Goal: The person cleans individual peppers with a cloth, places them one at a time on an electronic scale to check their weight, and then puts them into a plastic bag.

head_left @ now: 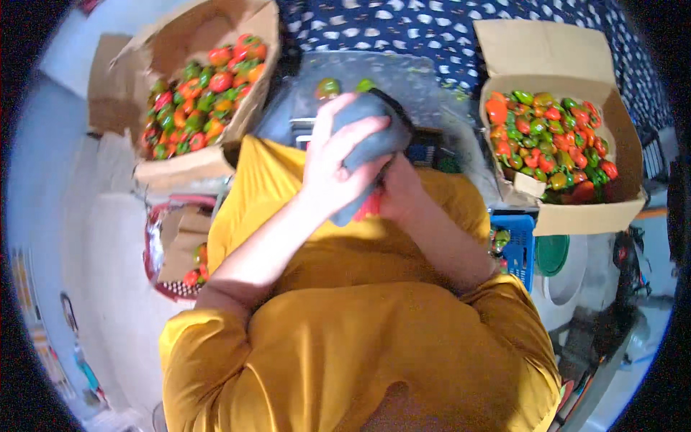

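In front of my chest, a grey-blue cloth (363,129) is bunched up between my two hands. My left hand (335,162) grips it from the left, fingers curled over its front. My right hand (399,187) is closed on its right side, and most of its fingers are hidden behind the bundle. Something red (368,206) shows just below the cloth; I cannot make out what it is. Beyond my hands, a green and reddish pepper (328,88) and a green pepper (366,84) lie on a grey platform (403,68).
Cardboard boxes of red, orange and green peppers stand at the left (162,169) and right (590,219). Lower down are a red basket (152,248) with cardboard and peppers, a blue crate (524,245) and a green round lid (552,255). A patterned dark blue cloth (403,25) hangs behind.
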`<state>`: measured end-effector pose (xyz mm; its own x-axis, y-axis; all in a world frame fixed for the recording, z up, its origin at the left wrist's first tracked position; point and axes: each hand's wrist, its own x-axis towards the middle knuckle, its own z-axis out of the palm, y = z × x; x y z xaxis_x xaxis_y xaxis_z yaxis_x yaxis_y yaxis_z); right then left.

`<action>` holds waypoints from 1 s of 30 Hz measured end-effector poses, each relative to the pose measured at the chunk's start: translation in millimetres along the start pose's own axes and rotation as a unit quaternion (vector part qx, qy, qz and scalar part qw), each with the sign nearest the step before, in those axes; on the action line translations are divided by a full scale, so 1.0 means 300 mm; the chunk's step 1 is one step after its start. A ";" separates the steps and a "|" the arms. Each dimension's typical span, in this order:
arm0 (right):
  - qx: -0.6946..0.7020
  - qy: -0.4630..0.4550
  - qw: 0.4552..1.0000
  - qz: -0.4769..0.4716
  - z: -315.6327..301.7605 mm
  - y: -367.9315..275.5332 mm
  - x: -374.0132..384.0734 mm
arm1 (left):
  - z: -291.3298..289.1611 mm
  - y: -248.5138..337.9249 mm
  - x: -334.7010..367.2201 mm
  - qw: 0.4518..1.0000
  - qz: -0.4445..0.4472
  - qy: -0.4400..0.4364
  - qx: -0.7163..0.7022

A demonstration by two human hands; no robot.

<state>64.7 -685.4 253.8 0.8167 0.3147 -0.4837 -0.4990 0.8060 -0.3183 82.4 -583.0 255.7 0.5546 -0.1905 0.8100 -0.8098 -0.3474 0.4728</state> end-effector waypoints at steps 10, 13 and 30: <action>-0.205 -0.014 0.978 0.025 -0.035 0.160 0.023 | -0.156 -0.036 -0.047 0.911 -0.348 0.013 -0.222; -0.343 0.028 0.933 -0.102 -0.060 0.155 0.035 | -0.148 -0.060 -0.032 0.786 -0.462 0.080 -0.403; -0.105 -0.224 0.949 0.194 -0.221 -0.014 0.131 | -0.103 -0.093 -0.081 0.935 -0.233 -0.247 -0.098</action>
<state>79.5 -709.6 182.0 0.5778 0.7867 -0.2174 -0.7956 0.4835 -0.3651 85.6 -540.4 233.4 0.8383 -0.4773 0.2635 -0.4501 -0.3331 0.8285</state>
